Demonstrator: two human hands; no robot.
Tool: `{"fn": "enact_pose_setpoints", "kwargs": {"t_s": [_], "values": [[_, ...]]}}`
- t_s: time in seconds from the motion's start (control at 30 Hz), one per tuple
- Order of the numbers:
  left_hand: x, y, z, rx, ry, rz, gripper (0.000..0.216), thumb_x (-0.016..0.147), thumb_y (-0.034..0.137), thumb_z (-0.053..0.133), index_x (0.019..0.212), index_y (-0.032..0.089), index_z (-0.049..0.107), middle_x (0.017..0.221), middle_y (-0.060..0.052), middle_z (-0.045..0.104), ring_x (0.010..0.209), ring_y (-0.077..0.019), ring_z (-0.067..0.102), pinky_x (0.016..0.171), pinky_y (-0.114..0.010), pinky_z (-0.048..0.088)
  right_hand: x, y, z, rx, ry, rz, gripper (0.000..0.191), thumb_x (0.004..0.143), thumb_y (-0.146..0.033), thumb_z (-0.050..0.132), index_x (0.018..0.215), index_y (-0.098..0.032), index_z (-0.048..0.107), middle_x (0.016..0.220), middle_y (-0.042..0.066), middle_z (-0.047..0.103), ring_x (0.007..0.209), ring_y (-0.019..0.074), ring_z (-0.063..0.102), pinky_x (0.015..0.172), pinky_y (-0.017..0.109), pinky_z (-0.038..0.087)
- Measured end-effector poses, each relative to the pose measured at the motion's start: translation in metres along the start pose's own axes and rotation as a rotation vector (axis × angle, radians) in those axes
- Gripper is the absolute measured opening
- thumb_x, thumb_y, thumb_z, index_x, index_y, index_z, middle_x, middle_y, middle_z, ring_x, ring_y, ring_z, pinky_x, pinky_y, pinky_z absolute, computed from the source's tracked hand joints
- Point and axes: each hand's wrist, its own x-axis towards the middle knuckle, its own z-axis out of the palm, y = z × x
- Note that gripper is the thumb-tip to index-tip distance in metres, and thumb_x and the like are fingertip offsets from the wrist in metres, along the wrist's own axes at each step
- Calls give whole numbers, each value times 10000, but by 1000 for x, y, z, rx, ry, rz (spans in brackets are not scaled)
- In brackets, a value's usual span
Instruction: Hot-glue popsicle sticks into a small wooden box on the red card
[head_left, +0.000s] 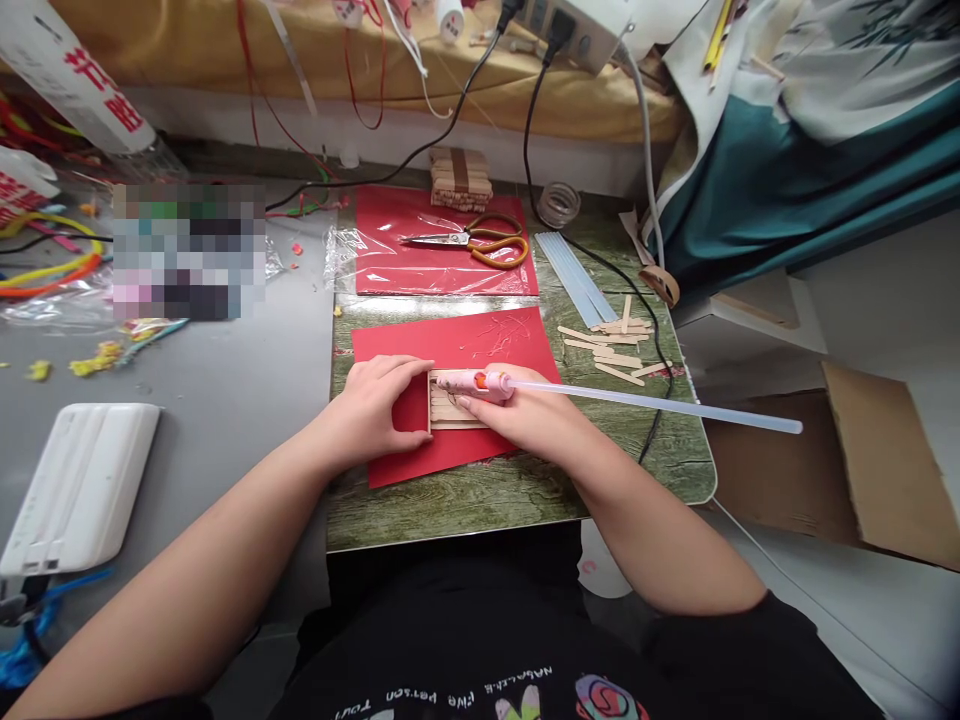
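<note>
A small flat panel of craft sticks [452,415] with raised edges lies on a red sheet of paper [401,340]. Thumb and fingers of my left hand [367,405] pinch its left end, one at each corner. Wrapped in my right hand [529,415] is a pink hot glue gun [480,383], its nozzle pointing left over the panel near the upper left corner. From its back a long translucent glue stick [660,402] sticks out to the right. The gun and my right hand hide the panel's right part. Thin dried glue strands [502,335] mark the paper.
Behind lie scissors [499,242] on wrapped red paper [375,265], and a bundle of craft sticks [460,180]. To the right are spare glue sticks [574,280], loose craft sticks [615,352], a tape roll [559,204] and a black cable [611,262]. A white device [82,485] sits left.
</note>
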Motion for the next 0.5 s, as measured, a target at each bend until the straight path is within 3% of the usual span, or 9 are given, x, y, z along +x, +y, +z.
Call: {"fn": "enact_pose_setpoints", "kwargs": {"t_s": [0.3,0.5], "values": [[0,2,0,8,2,-2,852,805,514,816,1540,258,469,1542,-108,567,1429,-374,502,1168,-516,359,1,4,-3,24,-37,-4,260,942,-507,687,920,-249,711,857,25,654,773,210,601,669,341,418],[0,1,-1,9,-2,-3,841,814,527,803,1540,269,465,1547,-110,566,1432,-372,500,1176,-515,353,4,2,-3,0,-16,-31,285,945,-508,678,839,-245,652,794,-5,600,705,175,544,653,331,389]]}}
